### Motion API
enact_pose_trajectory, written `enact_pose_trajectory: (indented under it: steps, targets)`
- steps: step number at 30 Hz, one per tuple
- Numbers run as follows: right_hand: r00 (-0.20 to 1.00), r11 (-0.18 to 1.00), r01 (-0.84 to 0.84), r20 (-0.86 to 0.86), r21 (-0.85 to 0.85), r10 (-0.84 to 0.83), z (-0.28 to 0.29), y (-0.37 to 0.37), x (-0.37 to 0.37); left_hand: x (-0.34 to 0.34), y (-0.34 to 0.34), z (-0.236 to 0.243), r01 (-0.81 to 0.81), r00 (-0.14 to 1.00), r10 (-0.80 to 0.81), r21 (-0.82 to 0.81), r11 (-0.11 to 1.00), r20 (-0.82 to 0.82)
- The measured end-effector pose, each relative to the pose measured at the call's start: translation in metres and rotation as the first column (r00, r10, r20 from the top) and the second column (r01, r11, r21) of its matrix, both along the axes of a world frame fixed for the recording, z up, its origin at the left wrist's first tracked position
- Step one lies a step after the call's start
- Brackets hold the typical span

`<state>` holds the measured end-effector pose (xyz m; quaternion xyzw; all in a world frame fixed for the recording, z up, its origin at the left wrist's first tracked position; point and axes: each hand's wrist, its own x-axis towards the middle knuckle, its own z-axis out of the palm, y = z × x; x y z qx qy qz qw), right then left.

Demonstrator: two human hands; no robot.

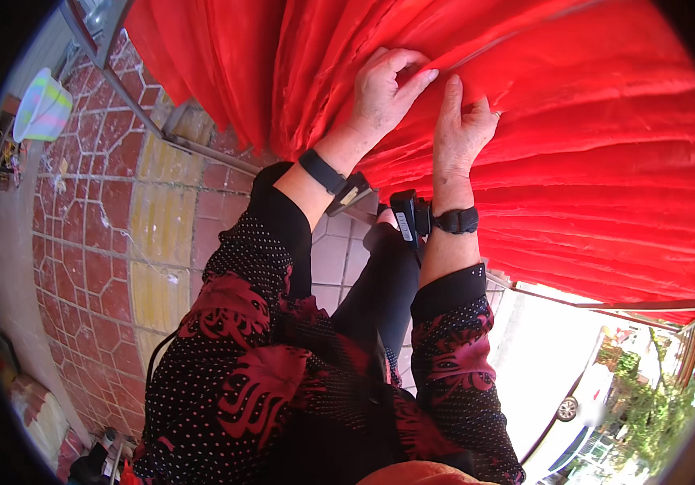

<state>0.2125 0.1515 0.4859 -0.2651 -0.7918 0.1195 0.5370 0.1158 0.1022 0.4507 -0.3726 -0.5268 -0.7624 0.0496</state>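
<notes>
A large sheet of bright red cloth fills the upper part of the head view, falling in many gathered folds. My left hand is closed in a pinch on the cloth, thumb and index finger meeting at a raised fold. Just to its right, my right hand also grips the cloth, its thumb pointing away from me and its other fingers curled into the fabric. A narrow gap separates the two thumbs. Dark bands circle both wrists, and a small black device sits beside the right one.
A thin metal frame rail runs along the cloth's left side, and another rail edges its lower right. Red paving tiles with a yellow strip lie at left. A pastel bucket stands beyond; a parked car is at lower right.
</notes>
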Motion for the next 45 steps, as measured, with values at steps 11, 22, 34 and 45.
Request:
enact_pose_trajectory:
  steps: [11, 22, 34, 45]
  targets:
    - [0.999, 0.987, 0.024, -0.028, -0.162, -0.029, -0.016, -0.007, 0.006, -0.008, 0.0, -0.033, 0.07, 0.987, -0.066, -0.025, 0.997, 0.145]
    - [0.996, 0.957, 0.088, 0.028, -0.277, -0.084, -0.017, -0.008, 0.023, -0.015, 0.004, -0.04, 0.041, 0.983, -0.032, -0.048, 0.998, 0.181]
    - [0.953, 0.977, 0.184, 0.262, -0.106, -0.151, -0.039, -0.002, 0.021, -0.035, 0.002, -0.071, 0.208, 0.978, -0.207, -0.342, 0.916, 0.041]
    - [0.922, 0.943, 0.257, 0.345, -0.212, -0.174, -0.061, -0.001, 0.036, -0.06, 0.001, -0.078, 0.149, 0.986, -0.168, -0.428, 0.891, -0.007]
